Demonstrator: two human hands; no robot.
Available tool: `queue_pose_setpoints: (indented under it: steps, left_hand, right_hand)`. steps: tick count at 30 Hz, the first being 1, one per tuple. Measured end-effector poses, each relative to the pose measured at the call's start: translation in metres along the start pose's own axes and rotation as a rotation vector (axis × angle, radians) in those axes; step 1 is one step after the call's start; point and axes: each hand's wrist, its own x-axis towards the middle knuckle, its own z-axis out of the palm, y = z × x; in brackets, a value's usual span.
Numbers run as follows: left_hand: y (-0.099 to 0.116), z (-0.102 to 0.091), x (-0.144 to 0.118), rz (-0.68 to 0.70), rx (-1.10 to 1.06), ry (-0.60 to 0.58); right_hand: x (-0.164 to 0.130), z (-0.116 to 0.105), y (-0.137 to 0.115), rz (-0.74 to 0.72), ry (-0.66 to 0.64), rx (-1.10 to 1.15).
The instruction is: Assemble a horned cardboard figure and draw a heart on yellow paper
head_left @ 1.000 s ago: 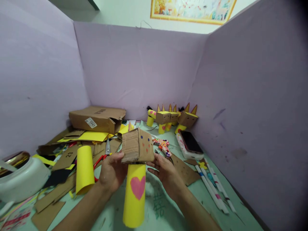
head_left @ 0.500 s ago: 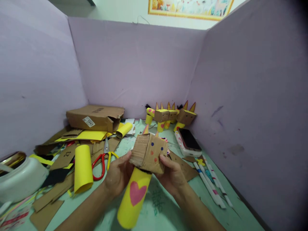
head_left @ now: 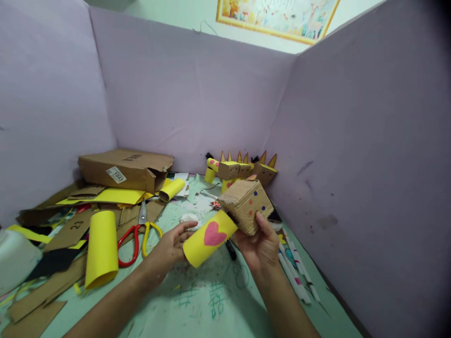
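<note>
Lilac partition walls box in a pale green bench (head_left: 211, 310) scribbled with marker and littered on the left with card scraps. Above it the right hand (head_left: 260, 246) has its grip closed round the underside of a cardboard head (head_left: 246, 205), thumb pressed on the dotted face. The left hand (head_left: 172, 244) cups the lower end of the yellow tube (head_left: 210, 237) with the pink heart, fingers curled behind it; how tightly I cannot tell from here. Tube and head meet at a slant, held clear of the bench, just in front of the finished figures (head_left: 239, 170) by the back wall.

To seat the joint well, I would judge the tube wants steady support near its top rather than its far end, and light pressure, since paper tubes crush easily.

Room is tight on the right: the wall is close, with markers (head_left: 299, 281) lying along its foot. Scissors (head_left: 136, 234) and a second yellow roll (head_left: 102, 249) lie left of the hands. The nearest bare stretch is the bench straight below.
</note>
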Motion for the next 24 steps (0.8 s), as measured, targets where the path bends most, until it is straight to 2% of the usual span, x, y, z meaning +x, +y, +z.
queue_pose_setpoints:
  steps: [3,10,13,17,24]
  left_hand:
    - [0.001,0.004,-0.002,0.045,-0.014,-0.034]
    - [0.001,0.006,-0.004,0.160,0.060,0.141]
    - [-0.004,0.007,-0.004,0.232,0.130,0.154]
    - [-0.010,0.006,-0.005,0.231,0.113,0.180]
    - [-0.009,0.000,-0.013,0.367,0.334,0.209]
  right_hand:
    - [-0.003,0.001,0.001,0.009,0.001,-0.029]
    - [-0.003,0.002,0.002,-0.033,-0.015,-0.072]
    - [-0.006,0.002,0.006,-0.015,-0.029,-0.090]
    - [-0.011,0.002,0.015,0.040,-0.068,-0.104]
    - [-0.014,-0.002,0.026,0.049,-0.054,-0.200]
